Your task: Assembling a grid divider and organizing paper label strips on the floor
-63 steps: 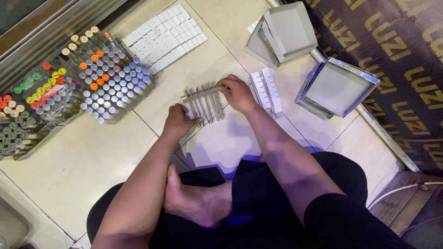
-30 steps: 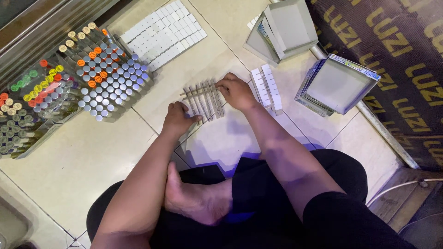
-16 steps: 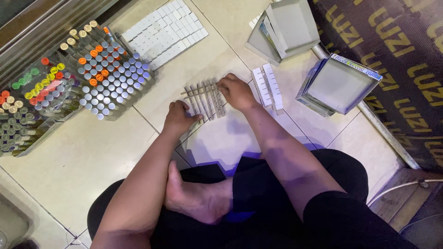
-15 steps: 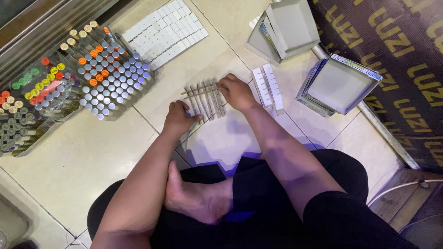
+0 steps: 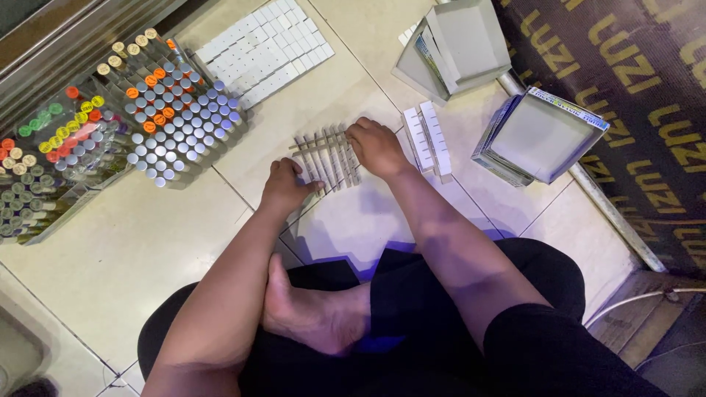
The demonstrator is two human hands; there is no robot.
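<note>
A row of slim silver-grey sticks (image 5: 325,156) lies side by side on the pale tiled floor (image 5: 110,250), straight ahead of the seated person's crossed legs; each stick is long, narrow and squared off, with a dull metallic sheen, and one more lies crosswise over their far ends. The left hand (image 5: 285,188) rests at the near left end of the row, fingers curled loosely down onto the sticks, palm to the floor. The right hand (image 5: 376,145) sits at the right end of the row, fingers bent and touching the outermost sticks; whether either hand actually pinches a stick cannot be told. Just right of the right hand lie two flat white strips (image 5: 426,141), ribbed like rows of small blocks. Farther up the floor is a larger white sheet of small square blocks (image 5: 259,45). To the left stands a clear rack of upright tubes (image 5: 173,110) with round silver and orange caps, and beside it another rack of tubes (image 5: 44,162) with green, yellow, red and cream caps. At the right, two open grey cardboard boxes (image 5: 537,136) lie tilted near a dark printed cloth (image 5: 647,95). The floor tiles are glossy, cream, with thin dark joints.
</note>
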